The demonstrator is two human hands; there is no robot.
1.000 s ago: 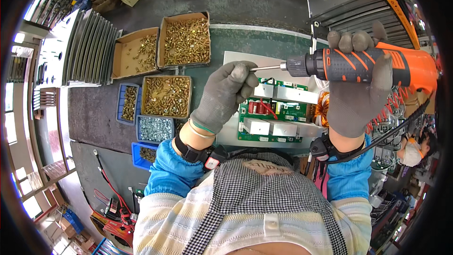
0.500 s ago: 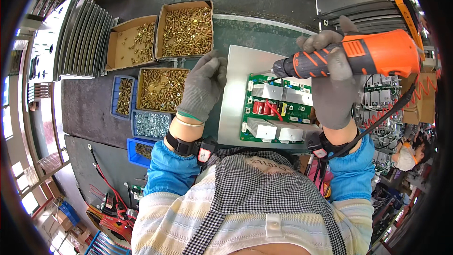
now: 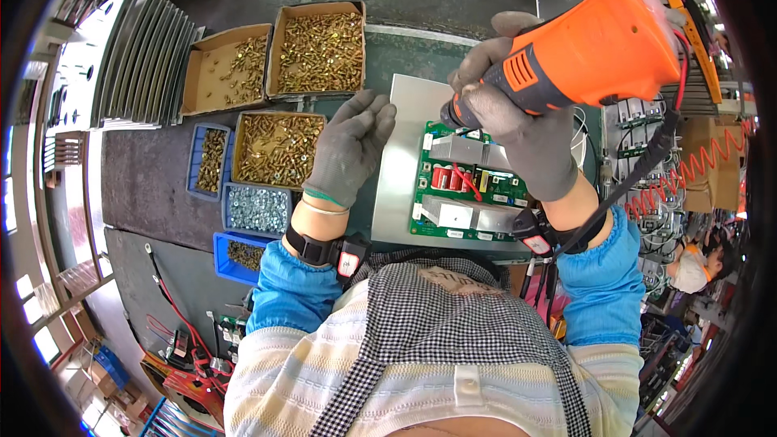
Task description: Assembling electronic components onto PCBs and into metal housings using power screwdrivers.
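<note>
Drill [image 3: 595,48], orange and black, tilts more than before; the right hand [image 3: 530,133] wraps its fingers round it, the left hand [image 3: 350,150] bunches its fingers together; the drill's nose is near one corner of the green board [image 3: 500,192]

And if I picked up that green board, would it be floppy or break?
The green circuit board looks flat and stiff, so it probably won't flop. Its silver blocks may make it heavy for its size. The exposed red wire might snag.
</note>
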